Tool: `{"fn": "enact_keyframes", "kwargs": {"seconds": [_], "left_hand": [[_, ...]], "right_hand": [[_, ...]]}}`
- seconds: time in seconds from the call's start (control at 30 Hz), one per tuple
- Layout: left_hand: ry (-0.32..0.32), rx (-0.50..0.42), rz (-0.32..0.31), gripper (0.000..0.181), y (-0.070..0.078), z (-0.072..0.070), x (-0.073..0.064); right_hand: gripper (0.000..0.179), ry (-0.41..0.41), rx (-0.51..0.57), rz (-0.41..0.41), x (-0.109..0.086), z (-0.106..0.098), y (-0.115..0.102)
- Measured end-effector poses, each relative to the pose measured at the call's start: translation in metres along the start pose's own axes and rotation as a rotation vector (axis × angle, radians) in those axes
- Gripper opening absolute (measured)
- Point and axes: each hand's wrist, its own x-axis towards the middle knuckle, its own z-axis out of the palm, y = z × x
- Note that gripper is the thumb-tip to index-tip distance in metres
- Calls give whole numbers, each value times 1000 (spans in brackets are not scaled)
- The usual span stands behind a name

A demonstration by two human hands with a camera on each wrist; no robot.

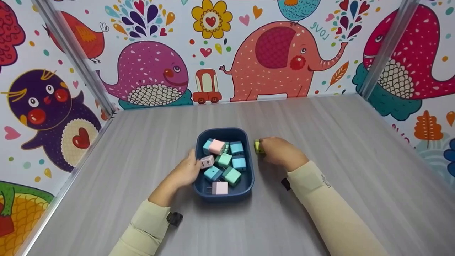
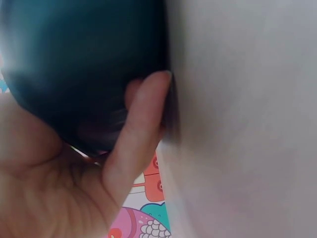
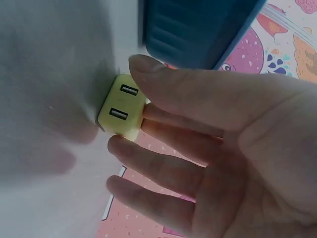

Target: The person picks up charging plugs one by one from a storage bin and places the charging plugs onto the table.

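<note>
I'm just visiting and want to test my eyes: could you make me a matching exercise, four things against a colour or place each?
1. Bin
2. Charger outside the bin
3. Left hand
4. Right hand

A. At the bin's left side
B. Yellow
C. At the charger outside the bin
D. Dark blue

Pairs: 1-D; 2-B; 3-A; 4-C

Right of the bin, a charger seemingly touches the table.
</note>
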Motion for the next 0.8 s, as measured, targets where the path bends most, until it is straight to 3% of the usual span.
{"fn": "enact_keyframes", "kwargs": {"seconds": [0.27, 0.8], "left_hand": [[4, 3, -1, 47, -1, 1, 1], [0, -8, -4, 46, -2, 1, 1]], "right_hand": [[26, 62, -24, -19, 5, 7, 4], [22, 87, 22, -17, 10, 10, 9]]}}
